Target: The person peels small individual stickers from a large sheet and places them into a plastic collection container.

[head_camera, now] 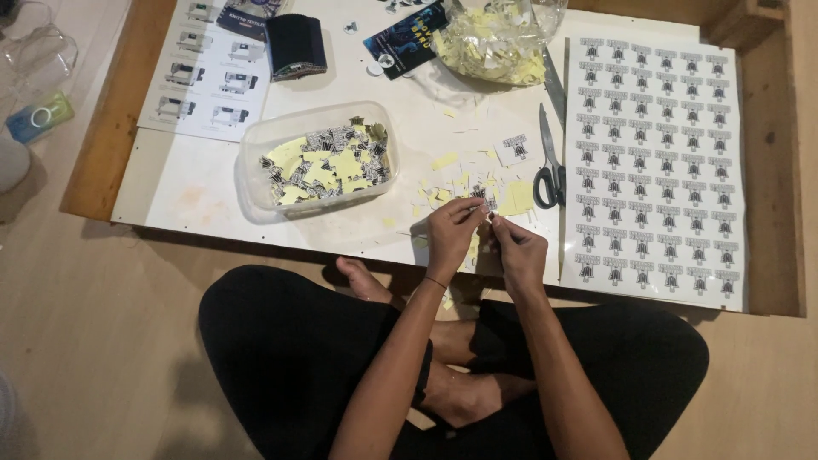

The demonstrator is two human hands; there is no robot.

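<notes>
Both forearms reach forward from the crossed legs and meet at the near edge of the white board [213, 183]. The left hand [450, 234] and the right hand [518, 249] are raised slightly, thumbs and forefingers pinched together on one small sticker piece [488, 214] held between them; the other fingers curl in. The piece is too small to read, and whether its backing is on or partly peeled cannot be told. A thin band circles the left wrist.

Just beyond the pinch lies a scatter of yellow backing scraps [452, 183] and a few cut stickers. Slightly farther and to the right of the grip rest grey-handled scissors [550, 166], blades pointing away. Right of those spreads a large printed sticker sheet [656, 162], its near edge overhanging the board. Left of the grip stands a clear plastic tub [317, 162] of cut stickers and yellow slips. Farthest off, a clear bag of yellow scraps [498, 38] and a dark folded pouch [295, 44] are cut by the top edge.
</notes>
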